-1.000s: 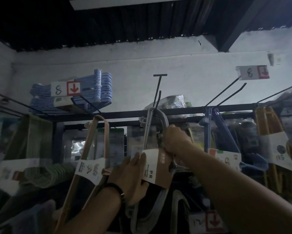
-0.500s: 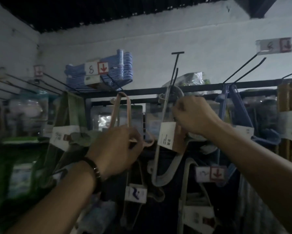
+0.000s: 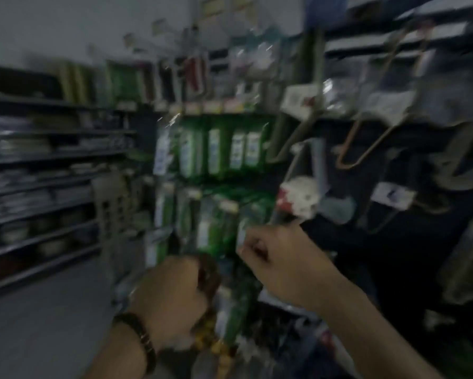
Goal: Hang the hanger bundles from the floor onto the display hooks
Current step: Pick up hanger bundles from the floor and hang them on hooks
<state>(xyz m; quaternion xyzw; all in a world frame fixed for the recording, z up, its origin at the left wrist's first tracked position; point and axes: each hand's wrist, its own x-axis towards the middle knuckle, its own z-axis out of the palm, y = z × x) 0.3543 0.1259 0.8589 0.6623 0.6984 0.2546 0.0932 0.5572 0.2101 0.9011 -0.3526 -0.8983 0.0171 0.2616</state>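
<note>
Blurrily, tan hanger bundle (image 3: 351,165), long axis slanting down-left

Green packets (image 3: 219,151) with white label panels, row upon row. Tan-orange hanger bundle (image 3: 366,149) against a black back panel (image 3: 366,255); grey hangers (image 3: 462,170) at the right edge. White tag (image 3: 298,198) with a red patch; white label (image 3: 392,195) bearing a small blue mark. Pale blue-green hanger (image 3: 336,209) between them. Dark brown bracelet (image 3: 139,337). Grey floor (image 3: 38,324), pale grey wall (image 3: 66,23), black shelves (image 3: 38,157); finer patterns lost in blur.
</note>
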